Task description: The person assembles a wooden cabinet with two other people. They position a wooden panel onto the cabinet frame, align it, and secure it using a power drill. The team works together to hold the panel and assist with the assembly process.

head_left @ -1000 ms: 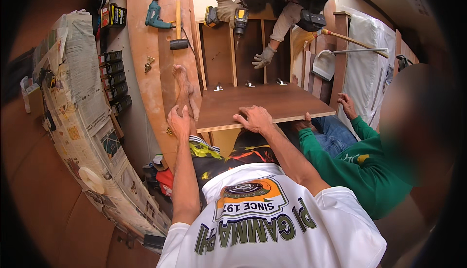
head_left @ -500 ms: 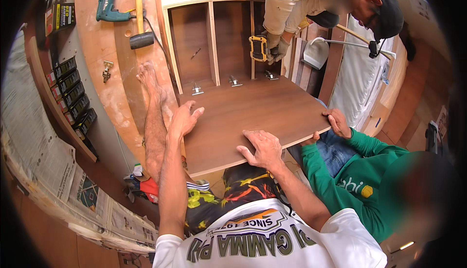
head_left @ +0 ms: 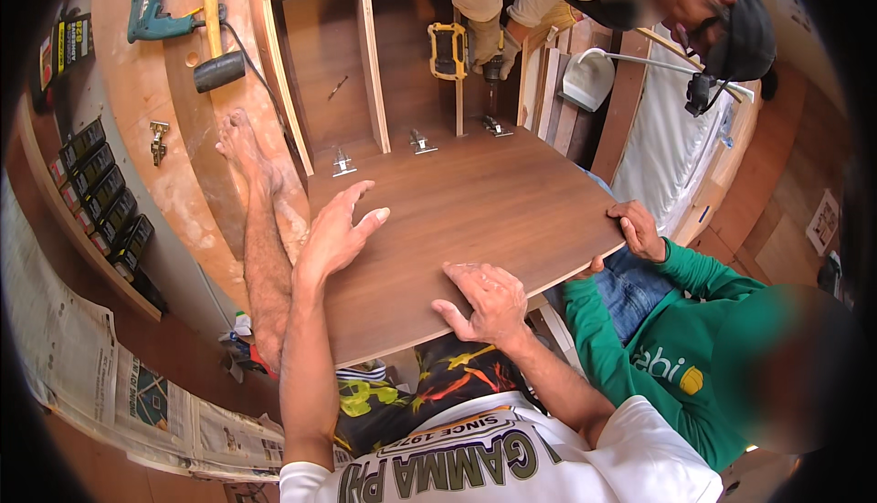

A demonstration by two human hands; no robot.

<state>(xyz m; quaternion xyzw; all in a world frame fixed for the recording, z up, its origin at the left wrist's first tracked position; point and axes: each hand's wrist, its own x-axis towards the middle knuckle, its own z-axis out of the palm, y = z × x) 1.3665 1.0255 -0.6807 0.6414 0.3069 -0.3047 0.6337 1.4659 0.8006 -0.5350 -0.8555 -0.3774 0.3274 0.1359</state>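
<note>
A brown wooden door panel [head_left: 438,220] lies flat before me, joined by metal hinges [head_left: 422,143] to the cabinet frame [head_left: 370,55] beyond its far edge. My left hand [head_left: 336,236] is at the panel's left part, thumb and fingers apart, holding nothing. Nearer its front edge, my right hand [head_left: 484,304] rests on the surface with fingers spread. At the right, a co-worker in a green sweater grips the panel's edge with both hands [head_left: 637,231]. Across from me, another person's gloved hands [head_left: 498,46] hold a power driver [head_left: 493,69] over the rightmost hinge.
On the plank bench at left lie a corded drill [head_left: 160,8], a rubber mallet [head_left: 219,72] and a loose hinge [head_left: 159,142]. A yellow-framed device [head_left: 448,51] is beside the driver. A white dustpan [head_left: 586,78] stands right of the cabinet. Newspaper [head_left: 146,393] covers a ledge at lower left.
The view has shifted, so the scene sits further left. The person across from me has brought the driver down to the rightmost hinge. My hands stay about the same on the panel.
</note>
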